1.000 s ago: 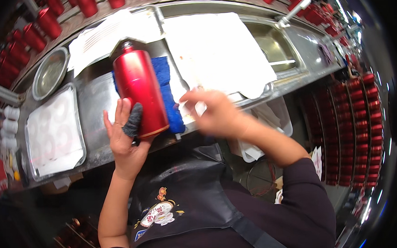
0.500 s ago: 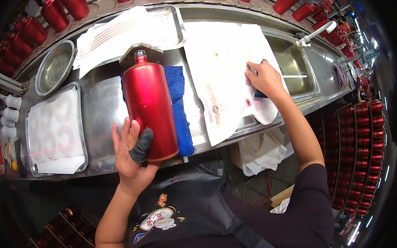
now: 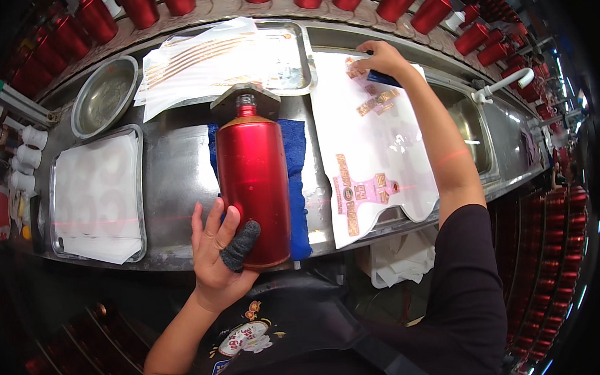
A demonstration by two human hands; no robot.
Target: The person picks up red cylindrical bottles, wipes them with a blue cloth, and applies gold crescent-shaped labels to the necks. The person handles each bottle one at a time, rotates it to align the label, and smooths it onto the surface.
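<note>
One red bottle (image 3: 254,190) is lying on a blue cloth (image 3: 296,181) on the bench (image 3: 177,173), and the left hand (image 3: 217,265), fingers spread, is bracing its near end. The right hand (image 3: 383,59) is bending over a white sheet's (image 3: 379,146) far end, its grip unclear.

You had a round metal bowl (image 3: 105,97) to your left and a white tap (image 3: 508,84) beside a metal sink (image 3: 471,125) to your right. Lower down, a white bin (image 3: 367,265) held loose paper (image 3: 403,258); racked red containers (image 3: 546,256) sat farther right.
</note>
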